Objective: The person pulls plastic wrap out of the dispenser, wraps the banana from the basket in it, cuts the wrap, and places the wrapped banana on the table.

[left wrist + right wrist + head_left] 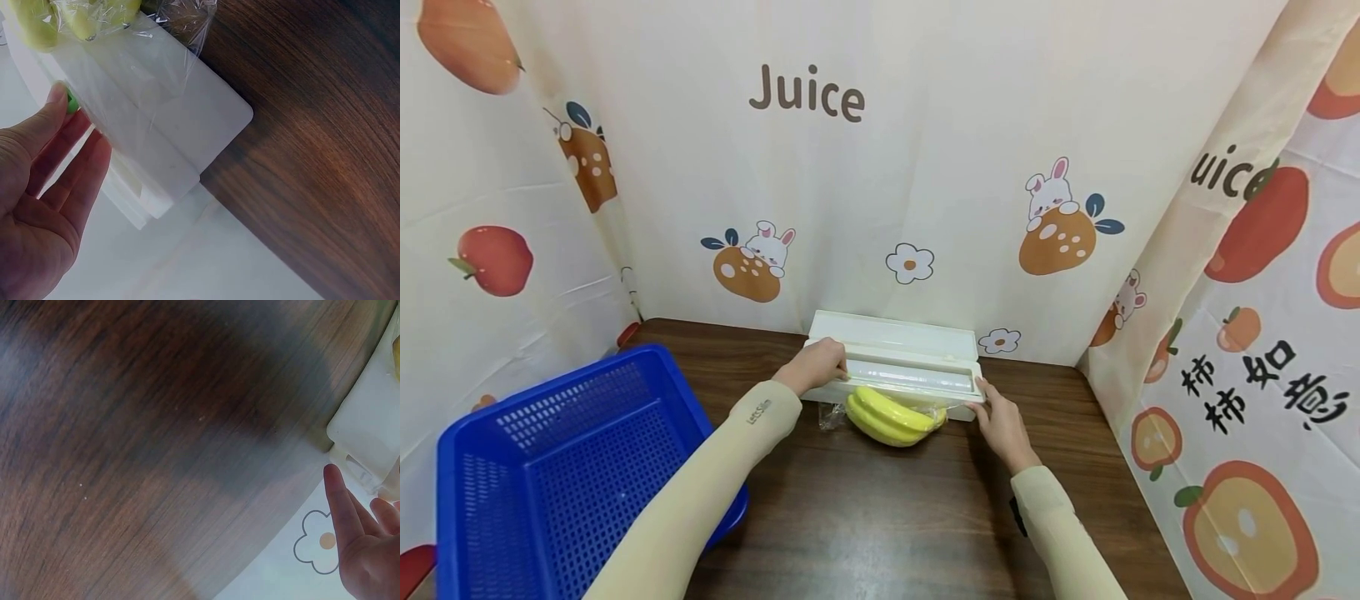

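A white cling film dispenser (902,354) stands near the back of the table, its lid raised against the wall and a film roll (910,375) inside. In front of it lies a bunch of bananas (887,417), with clear cling film (172,19) over and around it. My left hand (816,367) is at the dispenser's left part; the left wrist view shows it pinching a small green slider (72,103) on the front edge. At the right end, my right hand (1002,421) grips the corner of the dispenser between thumb and fingers. One finger (342,506) sticks out straight.
A blue plastic basket (662,367) with perforated walls stands on the left, beside my left forearm. The dark wooden table (850,517) stretches toward me. Fruit-printed curtains (917,125) enclose the back and both sides.
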Motion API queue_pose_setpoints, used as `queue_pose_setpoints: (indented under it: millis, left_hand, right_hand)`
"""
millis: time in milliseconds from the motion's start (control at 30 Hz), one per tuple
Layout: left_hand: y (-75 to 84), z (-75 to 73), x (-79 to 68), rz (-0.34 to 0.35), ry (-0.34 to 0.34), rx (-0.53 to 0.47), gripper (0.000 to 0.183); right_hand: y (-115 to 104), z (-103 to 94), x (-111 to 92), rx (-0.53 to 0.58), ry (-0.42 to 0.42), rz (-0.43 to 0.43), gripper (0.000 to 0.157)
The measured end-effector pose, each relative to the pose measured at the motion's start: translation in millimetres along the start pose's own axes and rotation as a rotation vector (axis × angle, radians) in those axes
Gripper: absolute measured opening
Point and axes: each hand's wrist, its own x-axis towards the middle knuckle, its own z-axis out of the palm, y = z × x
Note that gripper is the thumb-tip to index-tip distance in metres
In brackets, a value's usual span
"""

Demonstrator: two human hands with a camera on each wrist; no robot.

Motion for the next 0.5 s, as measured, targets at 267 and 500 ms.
queue_pose_setpoints:
  millis: [267,500]
  left_hand:
    - [0.1,-1.5,-2.4,-0.005,-0.001,-0.012,0.010]
    - [-1.9,0.1,-2.7,-0.040,0.000,0.027,0.011]
  right_hand:
    - [-0.4,-0.1,-0.1,-0.006,-0.001,0.007,0.057]
    - [-2.2,-1.2,-0.9,-0.009,0.002,0.006,0.056]
